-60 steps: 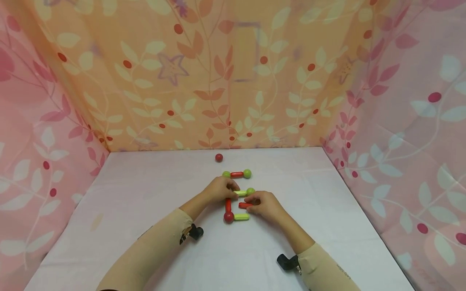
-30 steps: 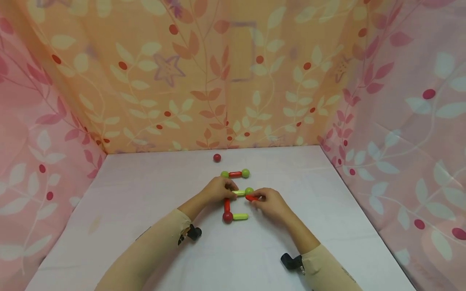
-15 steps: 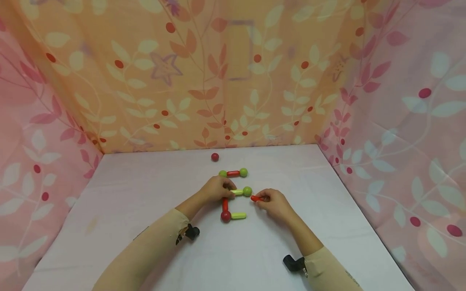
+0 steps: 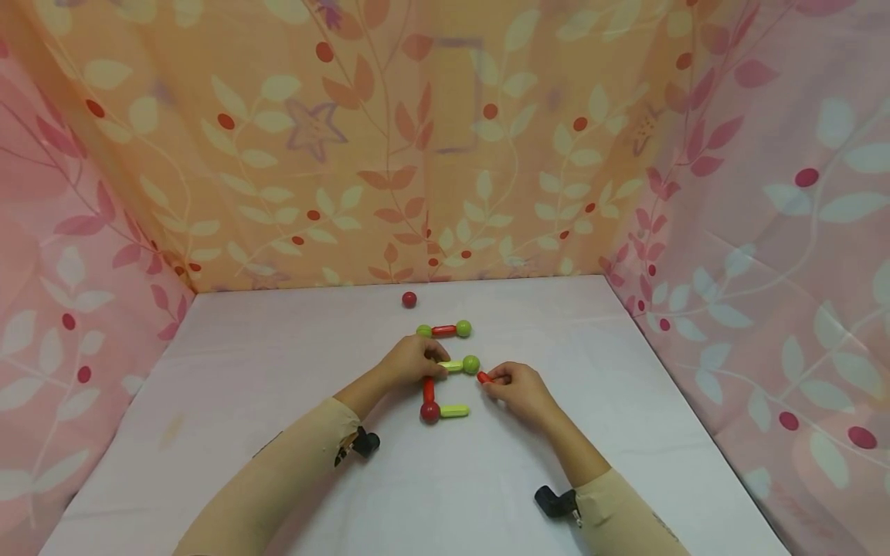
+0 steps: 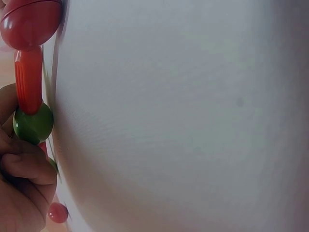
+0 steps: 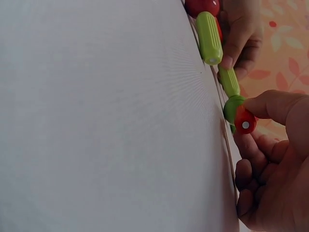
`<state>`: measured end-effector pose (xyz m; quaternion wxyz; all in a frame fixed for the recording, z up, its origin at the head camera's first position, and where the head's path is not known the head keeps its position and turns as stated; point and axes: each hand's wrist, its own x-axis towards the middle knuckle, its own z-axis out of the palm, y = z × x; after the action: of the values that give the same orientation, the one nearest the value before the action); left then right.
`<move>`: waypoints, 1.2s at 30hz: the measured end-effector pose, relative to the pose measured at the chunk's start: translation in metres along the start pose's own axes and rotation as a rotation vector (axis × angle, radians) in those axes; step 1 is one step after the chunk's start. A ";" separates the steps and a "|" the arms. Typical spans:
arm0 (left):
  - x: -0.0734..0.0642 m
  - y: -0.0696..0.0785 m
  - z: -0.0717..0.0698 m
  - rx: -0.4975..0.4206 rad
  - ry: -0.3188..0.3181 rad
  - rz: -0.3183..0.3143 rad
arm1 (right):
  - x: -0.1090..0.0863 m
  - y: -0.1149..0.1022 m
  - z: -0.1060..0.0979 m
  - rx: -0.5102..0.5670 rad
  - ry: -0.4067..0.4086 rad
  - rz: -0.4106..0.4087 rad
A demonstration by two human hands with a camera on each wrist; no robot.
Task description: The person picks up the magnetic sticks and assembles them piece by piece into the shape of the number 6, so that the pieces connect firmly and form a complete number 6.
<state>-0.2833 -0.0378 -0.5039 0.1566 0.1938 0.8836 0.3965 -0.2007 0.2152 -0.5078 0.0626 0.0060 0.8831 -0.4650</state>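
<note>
My left hand (image 4: 415, 361) grips a figure of toy magnetic sticks and balls at a green ball (image 5: 34, 122), which the fingers hide in the head view. From that joint a lime stick (image 4: 453, 366) runs right to another green ball (image 4: 471, 364). A red stick (image 4: 428, 390) leads down to a red ball (image 4: 430, 411), from which a second lime stick (image 4: 455, 411) points right. Between thumb and fingers, my right hand (image 4: 518, 390) pinches a loose red stick (image 4: 484, 378) just right of and below the right-hand green ball. Its magnet end faces the right wrist camera.
Beyond the left hand, a red stick (image 4: 444, 331) joins two green balls, the right one (image 4: 463, 329) fully visible. A lone red ball (image 4: 409, 299) lies near the back edge. White cloth covers the table (image 4: 278, 332); floral curtains (image 4: 375, 154) enclose three sides.
My right hand has raised the red stick from between the two lime sticks to beside the right-hand green ball and turned it. My left hand keeps its hold. The head view has shifted slightly.
</note>
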 end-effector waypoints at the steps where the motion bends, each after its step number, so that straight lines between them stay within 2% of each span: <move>1: 0.000 0.000 0.000 0.001 0.001 0.000 | 0.000 0.000 0.001 -0.004 0.003 0.005; 13: 0.000 0.001 0.001 0.017 0.001 -0.005 | 0.002 -0.009 0.010 -0.129 0.066 0.040; 23: 0.000 0.001 0.001 0.024 0.013 0.002 | 0.006 -0.017 0.011 -0.161 0.032 0.060; 36: 0.000 0.001 0.002 0.002 0.015 -0.009 | 0.006 -0.020 0.013 -0.210 0.038 0.079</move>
<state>-0.2826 -0.0361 -0.5044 0.1515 0.1870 0.8861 0.3962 -0.2067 0.1930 -0.4993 0.0645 0.0431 0.9271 -0.3667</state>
